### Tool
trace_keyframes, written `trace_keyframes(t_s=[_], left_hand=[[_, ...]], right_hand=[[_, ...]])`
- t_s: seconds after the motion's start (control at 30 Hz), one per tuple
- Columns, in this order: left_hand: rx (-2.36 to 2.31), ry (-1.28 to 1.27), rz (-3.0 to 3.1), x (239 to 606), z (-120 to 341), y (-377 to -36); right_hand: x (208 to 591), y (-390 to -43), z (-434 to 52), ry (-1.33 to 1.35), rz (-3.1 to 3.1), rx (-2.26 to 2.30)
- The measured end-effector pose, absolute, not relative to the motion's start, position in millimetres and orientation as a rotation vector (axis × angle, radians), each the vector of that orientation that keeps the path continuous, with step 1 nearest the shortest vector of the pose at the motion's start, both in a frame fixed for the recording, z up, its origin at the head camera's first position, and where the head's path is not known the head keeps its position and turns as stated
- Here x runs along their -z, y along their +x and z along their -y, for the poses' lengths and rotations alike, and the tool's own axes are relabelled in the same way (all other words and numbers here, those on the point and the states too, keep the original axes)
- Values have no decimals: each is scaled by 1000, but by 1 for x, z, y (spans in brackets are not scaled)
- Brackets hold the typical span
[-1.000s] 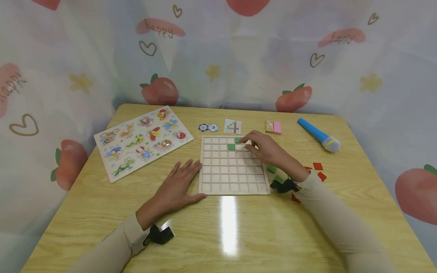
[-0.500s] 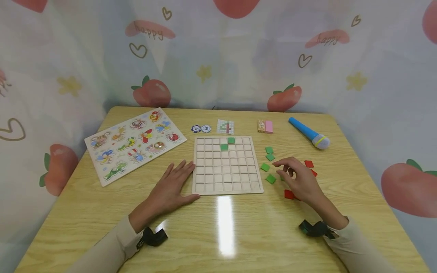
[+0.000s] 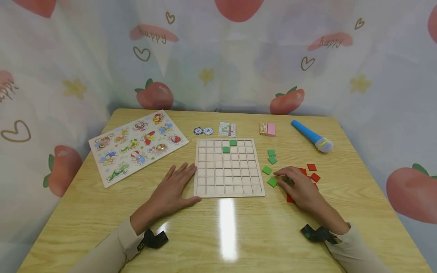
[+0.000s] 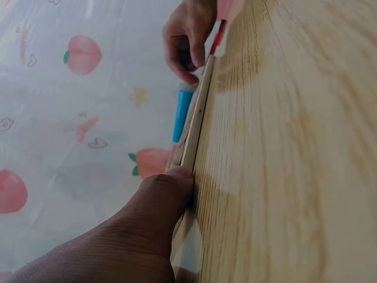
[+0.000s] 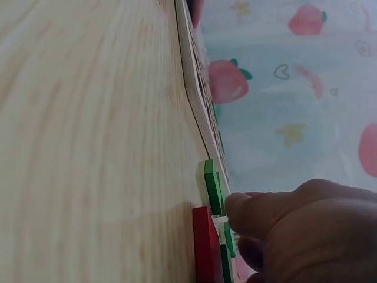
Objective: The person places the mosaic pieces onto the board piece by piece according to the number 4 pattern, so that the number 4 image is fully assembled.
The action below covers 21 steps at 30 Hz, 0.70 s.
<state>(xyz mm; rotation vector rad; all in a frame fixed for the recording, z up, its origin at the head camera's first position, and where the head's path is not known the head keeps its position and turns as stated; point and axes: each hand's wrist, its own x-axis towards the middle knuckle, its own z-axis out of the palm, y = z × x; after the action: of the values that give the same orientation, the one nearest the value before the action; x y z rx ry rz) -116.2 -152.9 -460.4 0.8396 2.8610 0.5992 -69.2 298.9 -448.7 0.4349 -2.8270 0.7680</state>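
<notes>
Right hand (image 3: 300, 187) has left the board (image 3: 225, 172) within the last second and is now low over the desk (image 3: 170, 246) to its right, fingertips beside a loose green tile (image 3: 272, 182). Grip there: fingers bent, thumb at or near the tile — cannot tell whether anything is pinched. Left hand (image 3: 170, 191) unmoved: fingers spread against the board's left edge, thumb by its near-left corner, grasping nothing. Two placed green tiles (image 3: 226, 150) lie diagonally in the board's two far rows, cells unchanged. Red tiles (image 3: 312, 167) lie around the right hand. Reading: work appears back at picking up — most cells bare.
</notes>
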Motion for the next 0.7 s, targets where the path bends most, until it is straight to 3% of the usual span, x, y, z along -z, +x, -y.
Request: trace_keyframes(t_s=[0.27, 0.7], left_hand=[[-604, 834, -2862, 460, 153, -115], [-601, 848, -2864, 460, 153, -115]], right_hand=[[452, -74, -299, 676, 2747, -761], [449, -72, -298, 723, 2783, -675]])
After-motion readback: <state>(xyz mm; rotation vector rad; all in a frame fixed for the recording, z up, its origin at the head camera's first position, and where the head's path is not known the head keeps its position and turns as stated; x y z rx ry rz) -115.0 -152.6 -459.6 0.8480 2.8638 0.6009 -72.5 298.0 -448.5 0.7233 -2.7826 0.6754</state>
